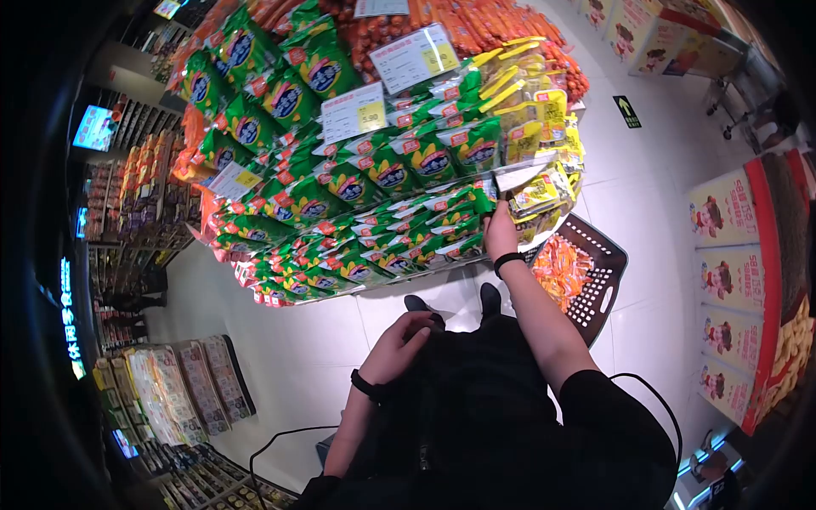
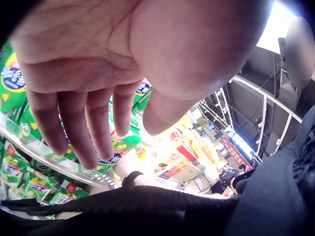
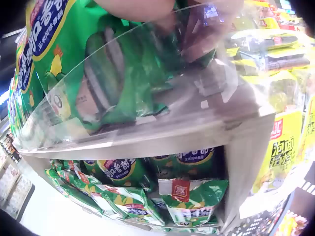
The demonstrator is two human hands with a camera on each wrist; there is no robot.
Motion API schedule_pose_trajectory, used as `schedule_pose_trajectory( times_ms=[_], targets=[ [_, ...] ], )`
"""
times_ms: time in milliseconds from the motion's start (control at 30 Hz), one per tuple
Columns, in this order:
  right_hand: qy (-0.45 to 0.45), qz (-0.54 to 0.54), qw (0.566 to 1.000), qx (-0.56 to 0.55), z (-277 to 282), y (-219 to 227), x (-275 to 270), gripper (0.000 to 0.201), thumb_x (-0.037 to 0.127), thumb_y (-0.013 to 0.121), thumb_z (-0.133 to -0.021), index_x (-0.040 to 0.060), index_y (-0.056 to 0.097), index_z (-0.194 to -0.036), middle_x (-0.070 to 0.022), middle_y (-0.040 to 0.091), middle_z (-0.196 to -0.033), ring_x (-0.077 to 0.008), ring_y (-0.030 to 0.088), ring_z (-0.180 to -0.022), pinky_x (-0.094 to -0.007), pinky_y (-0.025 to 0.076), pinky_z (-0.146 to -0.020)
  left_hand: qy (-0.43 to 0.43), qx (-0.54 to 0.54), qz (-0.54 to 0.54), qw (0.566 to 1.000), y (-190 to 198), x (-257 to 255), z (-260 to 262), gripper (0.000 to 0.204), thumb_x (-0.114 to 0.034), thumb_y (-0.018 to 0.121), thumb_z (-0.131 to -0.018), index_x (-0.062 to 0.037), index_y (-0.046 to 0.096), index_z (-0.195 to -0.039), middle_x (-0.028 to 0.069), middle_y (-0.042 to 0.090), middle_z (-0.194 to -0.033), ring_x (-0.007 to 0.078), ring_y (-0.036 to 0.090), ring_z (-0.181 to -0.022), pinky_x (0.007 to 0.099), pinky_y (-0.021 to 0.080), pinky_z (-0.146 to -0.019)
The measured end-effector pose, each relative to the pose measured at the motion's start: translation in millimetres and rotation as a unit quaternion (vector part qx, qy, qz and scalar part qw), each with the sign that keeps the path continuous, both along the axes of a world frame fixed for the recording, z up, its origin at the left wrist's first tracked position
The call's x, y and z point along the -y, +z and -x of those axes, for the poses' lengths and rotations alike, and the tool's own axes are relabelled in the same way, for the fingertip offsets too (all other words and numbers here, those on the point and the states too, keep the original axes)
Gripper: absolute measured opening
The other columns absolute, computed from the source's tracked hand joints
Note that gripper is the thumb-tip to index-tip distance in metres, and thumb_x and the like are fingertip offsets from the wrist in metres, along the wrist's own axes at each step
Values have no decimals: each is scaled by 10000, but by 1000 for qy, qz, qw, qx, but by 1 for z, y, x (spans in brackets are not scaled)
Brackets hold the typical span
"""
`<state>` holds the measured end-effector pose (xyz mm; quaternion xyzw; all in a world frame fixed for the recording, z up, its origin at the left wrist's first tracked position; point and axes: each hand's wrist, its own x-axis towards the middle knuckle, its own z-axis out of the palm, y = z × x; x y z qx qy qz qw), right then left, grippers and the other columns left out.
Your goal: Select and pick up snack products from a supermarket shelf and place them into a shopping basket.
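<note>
My right hand [image 1: 500,231] reaches to the right corner of a tiered display. In the right wrist view its thumb [image 3: 140,7] lies over the edge of a green sausage bag [image 3: 125,73], and its other fingers [image 3: 204,37] are blurred behind a clear guard [image 3: 167,93]; the hand grips the bag there. Rows of similar green bags [image 1: 391,172] fill the tiers to the left. My left hand [image 1: 398,347] hangs before my body, palm and loosely extended fingers showing in the left wrist view, with nothing in it.
Yellow packs [image 1: 544,191] sit around the display's corner. A dark basket [image 1: 608,259] with orange packets [image 1: 561,272] stands on the floor just right of my right forearm. Red-and-white cartons [image 1: 727,289] line the right side; another stand [image 1: 183,387] is at lower left.
</note>
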<state>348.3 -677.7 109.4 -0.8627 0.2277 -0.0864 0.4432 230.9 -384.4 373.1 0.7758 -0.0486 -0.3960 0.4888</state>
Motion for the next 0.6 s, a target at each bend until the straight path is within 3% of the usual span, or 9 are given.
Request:
schedule_pose_trajectory(
  times_ms=[167, 233, 267, 300, 367, 433, 500, 567, 600],
  targets=[
    [74, -55, 996, 15, 38, 26, 44, 594, 107, 687, -1018, -20, 415, -1531, -247, 758, -896, -479, 745, -871, -583, 585, -792, -19, -24, -7, 999, -23, 2, 0, 373, -132, 629, -1150, -27, 586, -1505, 86, 731, -1367, 169, 694, -1236, 329, 536, -1101],
    [62, -27, 998, 4, 81, 33, 63, 546, 124, 666, -1032, -15, 447, -1514, -239, 758, -885, -485, 736, -846, -585, 584, -792, 14, -45, -5, 999, -64, -18, 6, 363, -124, 627, -1150, -21, 591, -1496, 90, 736, -1355, 169, 700, -1212, 324, 542, -1087],
    [59, -25, 997, -43, 108, 36, 74, 477, 140, 644, -1049, -15, 501, -1477, -249, 756, -954, -482, 734, -891, -574, 586, -829, 34, -38, -11, 999, -85, -31, 10, 339, -119, 622, -1153, -19, 607, -1477, 91, 748, -1319, 169, 704, -1196, 326, 549, -1077],
    [55, -9, 998, -11, 142, 22, 84, 350, 144, 636, -1059, -27, 585, -1359, -274, 743, -1058, -486, 729, -977, -564, 586, -878, 69, -49, -29, 996, -107, -46, 14, 319, -118, 630, -1142, -12, 629, -1443, 110, 766, -1266, 187, 725, -1158, 340, 570, -1045],
    [21, 55, 998, 27, 207, 23, 100, 253, 151, 640, -1063, -35, 632, -1233, -293, 723, -1139, -483, 724, -1034, -562, 583, -911, 27, 7, -170, 985, -152, -89, 27, 309, -134, 643, -1120, -5, 653, -1401, 134, 780, -1229, 210, 749, -1115, 354, 594, -1001],
    [-7, -6, 989, -147, 274, 13, 110, 278, 228, 651, -1086, -34, 662, -1181, -295, 735, -1097, -497, 724, -1015, -562, 582, -908, 19, 19, -242, 970, -230, -168, 65, 304, -152, 630, -1108, -3, 666, -1371, 147, 792, -1166, 227, 765, -1077, 363, 609, -963],
    [46, -27, 962, -268, 333, 8, 110, 440, 397, 585, -1137, -25, 708, -1133, -288, 752, -1017, -497, 726, -992, -570, 577, -909, 55, -74, -286, 954, -268, -234, 115, 296, -167, 640, -1087, -3, 708, -1324, 188, 798, -1221, 292, 768, -1135, 411, 610, -980],
    [111, -103, 933, -327, 379, -1, 101, 633, 541, 476, -1163, -16, 745, -1030, -292, 758, -948, -497, 728, -971, -582, 568, -904, -167, -72, -414, 892, -264, -270, 157, 291, -177, 623, -1084, -15, 719, -1305, 206, 793, -1242, 321, 764, -1168, 413, 609, -995],
    [118, -127, 931, -321, 392, 1, 96, 703, 578, 424, -1168, -6, 757, -964, -272, 767, -928, -473, 736, -956, -590, 560, -896, -226, -85, -434, 868, -259, -281, 175, 292, -180, 624, -1084, -14, 720, -1305, 205, 792, -1244, 319, 764, -1167, 413, 610, -996]
  ],
)
